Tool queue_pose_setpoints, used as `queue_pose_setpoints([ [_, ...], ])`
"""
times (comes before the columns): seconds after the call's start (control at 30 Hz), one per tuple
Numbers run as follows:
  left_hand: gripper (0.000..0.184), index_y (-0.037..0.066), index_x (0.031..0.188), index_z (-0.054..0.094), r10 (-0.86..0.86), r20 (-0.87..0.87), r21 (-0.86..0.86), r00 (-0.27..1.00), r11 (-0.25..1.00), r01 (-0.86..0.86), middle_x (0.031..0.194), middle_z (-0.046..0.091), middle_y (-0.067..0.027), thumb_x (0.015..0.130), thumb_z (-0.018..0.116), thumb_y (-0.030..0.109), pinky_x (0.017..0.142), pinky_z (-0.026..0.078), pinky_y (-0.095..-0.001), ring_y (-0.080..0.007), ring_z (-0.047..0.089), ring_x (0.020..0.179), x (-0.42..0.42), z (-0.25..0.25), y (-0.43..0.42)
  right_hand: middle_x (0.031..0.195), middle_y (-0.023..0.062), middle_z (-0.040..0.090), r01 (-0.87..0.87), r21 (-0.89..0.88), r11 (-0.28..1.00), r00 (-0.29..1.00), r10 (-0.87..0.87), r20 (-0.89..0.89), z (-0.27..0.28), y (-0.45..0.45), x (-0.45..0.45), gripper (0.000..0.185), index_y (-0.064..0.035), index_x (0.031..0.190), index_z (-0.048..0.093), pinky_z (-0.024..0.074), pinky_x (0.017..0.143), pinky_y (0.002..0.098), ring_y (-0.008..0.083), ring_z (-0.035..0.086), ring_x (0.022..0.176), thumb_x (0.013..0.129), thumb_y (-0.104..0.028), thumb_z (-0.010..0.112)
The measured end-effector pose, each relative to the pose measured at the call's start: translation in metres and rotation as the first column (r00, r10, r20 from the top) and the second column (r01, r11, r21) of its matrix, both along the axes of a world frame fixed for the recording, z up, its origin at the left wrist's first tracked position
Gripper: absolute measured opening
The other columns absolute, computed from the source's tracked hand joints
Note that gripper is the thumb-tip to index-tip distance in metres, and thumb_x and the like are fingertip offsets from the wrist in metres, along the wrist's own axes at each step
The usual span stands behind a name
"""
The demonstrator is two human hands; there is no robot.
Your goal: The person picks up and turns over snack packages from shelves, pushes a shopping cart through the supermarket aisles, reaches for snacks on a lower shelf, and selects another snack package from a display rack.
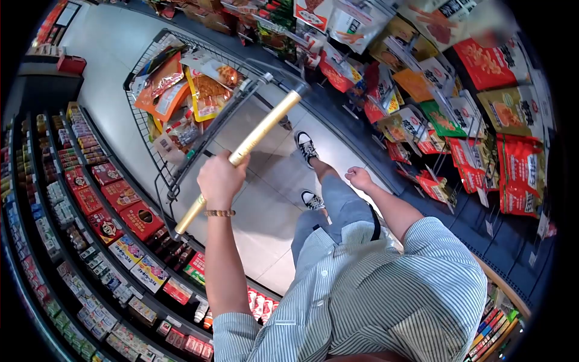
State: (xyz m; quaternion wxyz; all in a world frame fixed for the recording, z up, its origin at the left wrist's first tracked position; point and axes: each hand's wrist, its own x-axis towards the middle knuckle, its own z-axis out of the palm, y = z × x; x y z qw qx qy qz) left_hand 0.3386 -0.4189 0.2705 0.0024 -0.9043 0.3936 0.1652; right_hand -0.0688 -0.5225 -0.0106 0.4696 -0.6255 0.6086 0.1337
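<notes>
My left hand (221, 178), with a beaded bracelet at the wrist, is wrapped round the pale yellow handle (265, 128) of a shopping cart. The cart's wire basket (145, 123) holds several packaged foods, among them an orange packet (169, 99) and a yellow-edged packet (208, 93). My right hand (359, 178) hangs beside my right thigh, away from the cart, with its fingers curled in; nothing shows in it.
Shelves with small boxes and red packs (140, 220) run along the left. On the right, snack bags (520, 175) hang from a rack. Tiled floor (259, 199) lies between them, under the cart and my feet. A red box (72, 64) stands at upper left.
</notes>
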Motion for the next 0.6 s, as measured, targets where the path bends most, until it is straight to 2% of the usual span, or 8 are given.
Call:
queue_pose_setpoints([
  [0.13, 0.047, 0.011, 0.091, 0.075, 0.007, -0.053, 0.039, 0.999, 0.999, -0.005, 0.080, 0.073, -0.0164, 0.083, 0.072, 0.057, 0.070, 0.058, -0.0486, -0.0368, 0.072, 0.078, 0.007, 0.002, -0.010, 0.102, 0.0151, 0.075, -0.118, 0.000, 0.993, 0.993, 0.118, -0.003, -0.015, -0.038, 0.054, 0.037, -0.0036, 0.114, 0.071, 0.0543, 0.088, 0.0381, 0.0300, 0.072, 0.094, 0.090, -0.031, 0.070],
  [0.2, 0.047, 0.011, 0.087, 0.073, 0.012, -0.101, 0.023, 0.995, 1.000, -0.009, 0.079, 0.072, -0.0161, 0.083, 0.072, 0.058, 0.068, 0.057, -0.0489, -0.0369, 0.072, 0.076, 0.012, -0.001, -0.013, 0.100, 0.0145, 0.074, -0.202, -0.095, 0.975, 0.968, 0.213, 0.135, -0.025, -0.061, 0.086, 0.034, -0.0034, 0.110, 0.072, 0.0550, 0.083, 0.0385, 0.0268, 0.072, 0.089, 0.092, -0.031, 0.069],
  [0.27, 0.048, 0.013, 0.091, 0.077, 0.042, -0.139, 0.094, 0.989, 0.995, -0.030, 0.079, 0.072, -0.0160, 0.082, 0.072, 0.061, 0.069, 0.056, -0.0486, -0.0380, 0.071, 0.076, 0.019, -0.001, -0.018, 0.096, 0.0109, 0.074, 0.128, 0.032, 0.991, 0.936, -0.132, 0.328, 0.000, -0.081, 0.132, 0.030, -0.0036, 0.110, 0.070, 0.0548, 0.075, 0.0338, 0.0205, 0.070, 0.082, 0.099, -0.030, 0.061],
  [0.37, 0.049, 0.014, 0.088, 0.076, 0.037, -0.162, 0.087, 0.986, 0.996, -0.023, 0.077, 0.072, -0.0157, 0.082, 0.071, 0.062, 0.069, 0.056, -0.0479, -0.0374, 0.071, 0.075, 0.028, -0.003, -0.027, 0.099, 0.0076, 0.072, 0.486, 0.392, 0.781, 0.589, -0.624, 0.514, 0.066, -0.132, 0.204, 0.031, -0.0034, 0.114, 0.068, 0.0527, 0.073, 0.0274, 0.0136, 0.067, 0.083, 0.104, -0.031, 0.056],
  [0.43, 0.049, 0.014, 0.086, 0.076, 0.081, -0.159, 0.158, 0.984, 0.986, -0.056, 0.078, 0.072, -0.0153, 0.082, 0.071, 0.063, 0.068, 0.057, -0.0479, -0.0368, 0.071, 0.075, 0.033, 0.000, -0.034, 0.103, 0.0074, 0.072, 0.510, 0.377, 0.773, 0.432, -0.609, 0.665, 0.123, -0.162, 0.247, 0.032, -0.0041, 0.117, 0.066, 0.0514, 0.076, 0.0262, 0.0124, 0.066, 0.089, 0.105, -0.032, 0.055],
  [0.47, 0.049, 0.014, 0.086, 0.076, 0.088, -0.158, 0.161, 0.983, 0.985, -0.063, 0.078, 0.072, -0.0153, 0.082, 0.071, 0.063, 0.068, 0.057, -0.0479, -0.0368, 0.071, 0.075, 0.034, 0.002, -0.035, 0.103, 0.0074, 0.072, 0.504, 0.380, 0.775, 0.436, -0.609, 0.663, 0.148, -0.171, 0.264, 0.032, -0.0041, 0.117, 0.066, 0.0514, 0.076, 0.0262, 0.0124, 0.066, 0.089, 0.105, -0.032, 0.055],
  [0.53, 0.050, 0.015, 0.087, 0.076, 0.098, -0.159, 0.169, 0.982, 0.983, -0.071, 0.078, 0.073, -0.0149, 0.082, 0.070, 0.064, 0.068, 0.057, -0.0482, -0.0364, 0.072, 0.075, 0.042, 0.002, -0.041, 0.103, 0.0072, 0.071, 0.407, 0.133, 0.904, 0.429, -0.318, 0.845, 0.193, -0.191, 0.299, 0.029, -0.0038, 0.116, 0.067, 0.0508, 0.082, 0.0263, 0.0120, 0.065, 0.094, 0.105, -0.029, 0.058],
  [0.6, 0.051, 0.015, 0.088, 0.077, 0.121, -0.154, 0.166, 0.981, 0.982, -0.095, 0.079, 0.073, -0.0147, 0.082, 0.070, 0.065, 0.069, 0.057, -0.0481, -0.0362, 0.072, 0.076, 0.050, 0.003, -0.047, 0.107, 0.0059, 0.070, 0.283, -0.062, 0.957, 0.472, -0.083, 0.878, 0.223, -0.193, 0.325, 0.025, -0.0030, 0.117, 0.066, 0.0506, 0.088, 0.0282, 0.0136, 0.064, 0.099, 0.098, -0.020, 0.067],
])
